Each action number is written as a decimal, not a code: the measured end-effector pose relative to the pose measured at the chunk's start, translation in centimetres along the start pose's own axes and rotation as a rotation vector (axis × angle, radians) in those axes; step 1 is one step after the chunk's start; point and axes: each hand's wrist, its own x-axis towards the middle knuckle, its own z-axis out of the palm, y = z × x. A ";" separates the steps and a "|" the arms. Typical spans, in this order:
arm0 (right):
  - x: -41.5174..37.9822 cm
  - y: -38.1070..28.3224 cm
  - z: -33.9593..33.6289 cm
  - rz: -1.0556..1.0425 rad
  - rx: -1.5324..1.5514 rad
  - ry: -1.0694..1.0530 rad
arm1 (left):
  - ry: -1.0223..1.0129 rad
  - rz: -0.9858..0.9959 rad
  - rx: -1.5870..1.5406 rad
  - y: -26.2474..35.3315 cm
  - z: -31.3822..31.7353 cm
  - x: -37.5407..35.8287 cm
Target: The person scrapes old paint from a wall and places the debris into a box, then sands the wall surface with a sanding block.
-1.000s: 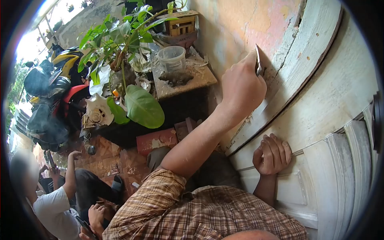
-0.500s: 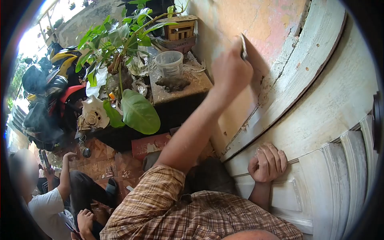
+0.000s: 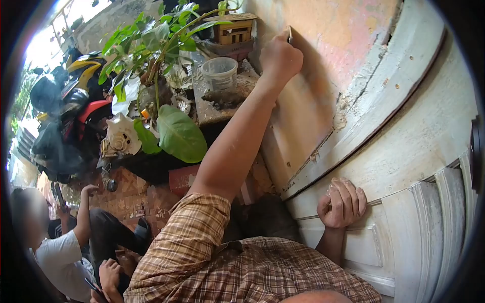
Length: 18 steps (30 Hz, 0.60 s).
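Observation:
My left hand [image 3: 281, 56] is closed on a thin, flat scraper-like tool [image 3: 290, 34], with only its pale edge showing past the fingers. The tool is at the peeling orange and pink wall [image 3: 323, 30], and the hand hides its handle. Lower right, my right hand [image 3: 343, 203] rests with curled fingers against the white panelled door [image 3: 399, 222]; nothing shows in it. Its fingers look dusty. Cracked white trim [image 3: 374, 96] runs between the wall and the door.
Left of my arm, a ledge [image 3: 209, 115] bears a clear plastic tub [image 3: 220, 76], a wooden model [image 3: 235, 34], a leafy plant [image 3: 182, 134] and a shell [image 3: 121, 135]. A seated person [image 3: 63, 257] is at lower left. Motorbike parts [image 3: 93, 111] stand behind; debris lies on the tiled floor [image 3: 129, 199].
My left hand has moved up and left along the wall with the tool, and the arm is straighter. The right hand keeps its place on the door.

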 end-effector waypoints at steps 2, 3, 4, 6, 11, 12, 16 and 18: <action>0.1 -0.1 0.0 0.012 -0.013 0.011 | -0.036 -0.015 -0.039 -0.9 0.3 -0.7; 0.3 0.0 0.3 -0.005 0.000 0.020 | -0.045 -0.016 -0.086 -0.7 0.3 -1.6; 0.2 -0.1 0.2 -0.005 -0.017 0.021 | -0.060 -0.017 -0.136 -0.3 0.0 -3.5; 0.2 -0.2 0.1 0.003 -0.047 0.022 | -0.156 -0.039 -0.154 1.2 -1.4 -7.0; 0.3 -0.2 0.0 -0.006 -0.037 0.010 | -0.138 0.003 -0.289 0.4 -0.9 -14.0; 0.4 -0.2 0.0 -0.009 -0.058 0.009 | -0.131 -0.008 -0.285 0.0 -0.7 -14.6; 0.0 -0.3 0.3 -0.014 -0.085 0.003 | -0.168 -0.044 -0.269 -1.9 0.0 -16.1; 0.1 -0.2 0.3 0.003 -0.089 0.008 | -0.196 0.000 -0.285 -2.2 -0.4 -15.8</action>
